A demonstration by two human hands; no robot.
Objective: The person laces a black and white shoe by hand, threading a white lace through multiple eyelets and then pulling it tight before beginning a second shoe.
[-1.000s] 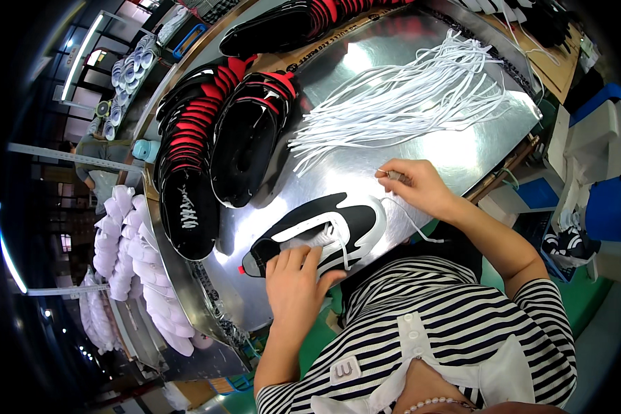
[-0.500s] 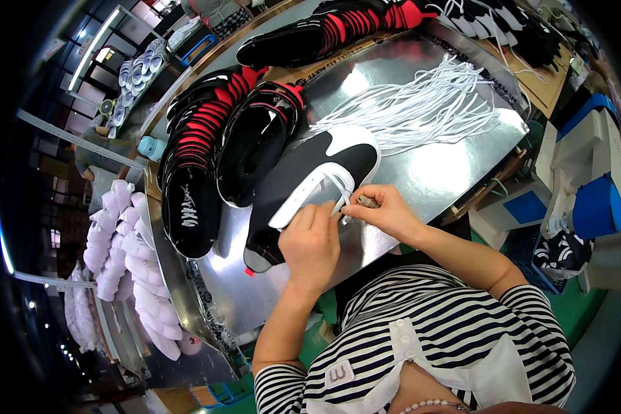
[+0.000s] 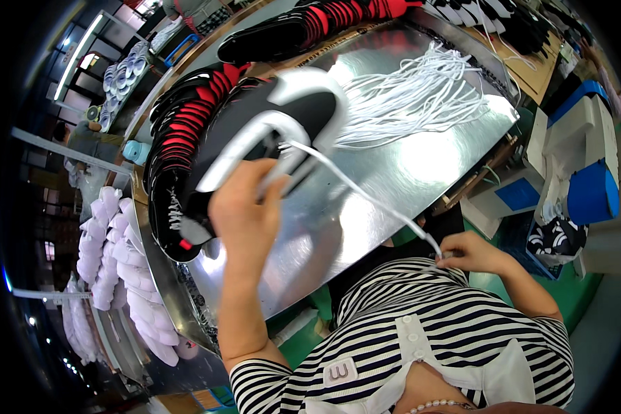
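Note:
My left hand (image 3: pixel 245 207) grips the edge of a black-and-white shoe upper (image 3: pixel 321 93), which is lifted over the metal table and blurred by motion. A white shoelace (image 3: pixel 366 194) runs taut from the eyelet strip of the upper down to my right hand (image 3: pixel 472 252). The fingers of that hand pinch the lace's end close to my striped shirt, beyond the table's near edge. Loose white shoelaces (image 3: pixel 414 96) lie in a bundle on the table, to the right of the upper.
Black-and-red shoe uppers (image 3: pixel 186 131) stand in a row on the left, with another row (image 3: pixel 317 31) at the back. White padded pieces (image 3: pixel 138 276) hang beyond the table's left side. A beige-and-blue machine (image 3: pixel 590 193) stands at the right. Another person works far off.
My left hand has moved left and away from me, lifting the upper. My right hand has drawn the lace out toward me and to the right, stretching it straight.

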